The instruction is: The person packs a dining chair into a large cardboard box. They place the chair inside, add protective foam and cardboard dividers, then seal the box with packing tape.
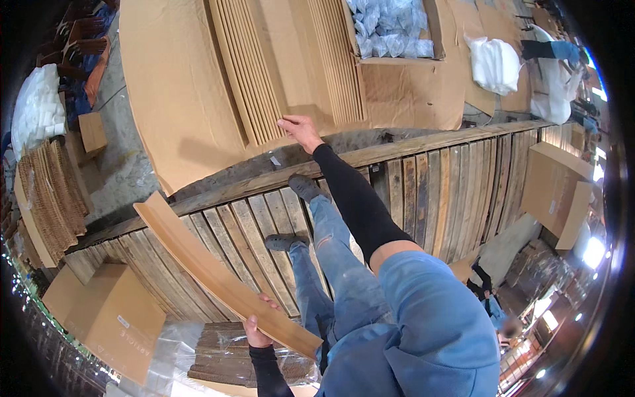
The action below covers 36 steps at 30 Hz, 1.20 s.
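Cardboard sheets, flat and brown, lie in stacks (264, 73) on the far side, beyond the wooden pallet deck (423, 192) the person stands on. Right hand (299, 129) is stretched out far, arm in a black sleeve, fingertips spread loosely and touching the near edge of one stack; fingers look relaxed, not closed on anything yet. Stack's long axis runs near-to-far, roughly in line w/ the reaching arm, so the sheet ends face the fingers. Left hand (256, 331) is near, low-left, clenched on the near end of a long folded cardboard piece (211, 271); its long axis slants far-left, away from the body. Right hand is much nearer the stacks; left is well apart. Box of clear plastic bags (393, 30) sits far-right of the stacks; closed cartons (112, 317) near-left.
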Tool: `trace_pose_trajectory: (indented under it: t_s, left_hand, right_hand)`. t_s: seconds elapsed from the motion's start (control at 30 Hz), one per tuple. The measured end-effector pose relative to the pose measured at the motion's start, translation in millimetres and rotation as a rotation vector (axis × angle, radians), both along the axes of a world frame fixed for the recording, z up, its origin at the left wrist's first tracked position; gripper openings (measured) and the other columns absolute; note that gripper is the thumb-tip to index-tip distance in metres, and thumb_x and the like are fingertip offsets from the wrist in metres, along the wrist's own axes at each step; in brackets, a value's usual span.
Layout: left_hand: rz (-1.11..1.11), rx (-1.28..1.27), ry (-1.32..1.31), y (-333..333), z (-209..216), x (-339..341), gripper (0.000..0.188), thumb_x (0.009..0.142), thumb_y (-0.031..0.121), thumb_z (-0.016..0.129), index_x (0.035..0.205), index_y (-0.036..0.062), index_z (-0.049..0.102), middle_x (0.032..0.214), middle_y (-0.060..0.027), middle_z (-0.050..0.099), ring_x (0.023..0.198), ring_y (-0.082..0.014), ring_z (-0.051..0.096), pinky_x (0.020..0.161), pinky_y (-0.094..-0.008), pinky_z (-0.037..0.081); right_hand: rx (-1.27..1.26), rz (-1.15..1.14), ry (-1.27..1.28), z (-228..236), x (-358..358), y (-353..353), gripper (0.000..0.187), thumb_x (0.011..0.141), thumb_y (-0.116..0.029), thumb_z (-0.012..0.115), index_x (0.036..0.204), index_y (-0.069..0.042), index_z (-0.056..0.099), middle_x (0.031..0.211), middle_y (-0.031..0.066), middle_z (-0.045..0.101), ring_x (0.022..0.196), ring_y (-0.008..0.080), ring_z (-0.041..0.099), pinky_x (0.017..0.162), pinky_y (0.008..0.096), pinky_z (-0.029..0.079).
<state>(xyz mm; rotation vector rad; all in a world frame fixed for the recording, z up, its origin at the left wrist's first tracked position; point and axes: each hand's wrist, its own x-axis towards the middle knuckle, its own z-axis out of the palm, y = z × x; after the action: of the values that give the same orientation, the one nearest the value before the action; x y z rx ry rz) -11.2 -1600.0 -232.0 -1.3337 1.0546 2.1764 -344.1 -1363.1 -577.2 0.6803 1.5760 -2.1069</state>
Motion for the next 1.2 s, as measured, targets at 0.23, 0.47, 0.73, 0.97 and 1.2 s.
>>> trace_pose_trajectory:
  t_s: [0.23, 0.47, 0.73, 0.97, 1.2]
  left_hand:
    - [-0.085, 0.055, 0.027, 14.8, -18.0, 4.3, 0.075, 0.081, 0.054, 0.075, 0.128, 0.001, 0.052, 0.111, -0.0089, 0.06, 0.1, -0.0225, 0.065, 0.092, -0.0406, 0.056]
    - [-0.082, -0.122, 0.061, 21.5, -7.5, 9.9, 0.072, 0.079, 0.041, 0.08, 0.13, -0.0013, 0.05, 0.11, -0.014, 0.062, 0.092, -0.0253, 0.066, 0.081, -0.0413, 0.059]
    - [-0.055, -0.3, 0.127, 26.7, 18.8, 25.5, 0.069, 0.081, 0.027, 0.081, 0.133, 0.0012, 0.045, 0.111, -0.0171, 0.062, 0.09, -0.0261, 0.066, 0.077, -0.042, 0.06]
    - [-0.054, -0.296, 0.252, 51.7, 24.6, 15.1, 0.065, 0.087, 0.023, 0.078, 0.137, 0.0067, 0.04, 0.115, -0.0168, 0.061, 0.091, -0.0252, 0.064, 0.077, -0.0422, 0.059]
    - [-0.181, -0.216, 0.529, 146.4, 25.0, -20.8, 0.061, 0.093, 0.031, 0.076, 0.138, 0.0091, 0.041, 0.122, -0.0144, 0.061, 0.099, -0.0281, 0.064, 0.081, -0.046, 0.059]
  right_hand:
    - [0.411, 0.162, 0.333, -11.1, -16.6, 4.3, 0.049, 0.094, -0.024, 0.072, 0.133, 0.005, 0.061, 0.103, 0.0156, 0.074, 0.089, 0.0238, 0.07, 0.076, 0.0364, 0.056]
    - [0.883, 0.01, 0.31, 30.7, -27.1, -37.0, 0.036, 0.093, -0.021, 0.064, 0.118, 0.005, 0.063, 0.105, 0.0314, 0.067, 0.098, 0.0485, 0.065, 0.089, 0.0541, 0.051]
    - [0.7, 0.052, 0.38, 70.9, -21.7, 27.4, 0.027, 0.094, -0.024, 0.065, 0.096, 0.002, 0.061, 0.084, 0.0249, 0.065, 0.08, 0.0421, 0.061, 0.074, 0.05, 0.048]
    - [0.351, 0.235, 0.448, 262.0, 114.0, 131.2, 0.027, 0.096, -0.024, 0.065, 0.093, 0.002, 0.06, 0.075, 0.012, 0.057, 0.076, 0.0135, 0.052, 0.065, 0.0379, 0.045]
    - [0.33, 0.28, 0.624, 406.5, 382.0, 195.5, 0.017, 0.094, -0.018, 0.065, 0.093, -0.002, 0.059, 0.08, 0.0151, 0.056, 0.075, 0.0291, 0.058, 0.068, 0.0419, 0.048]
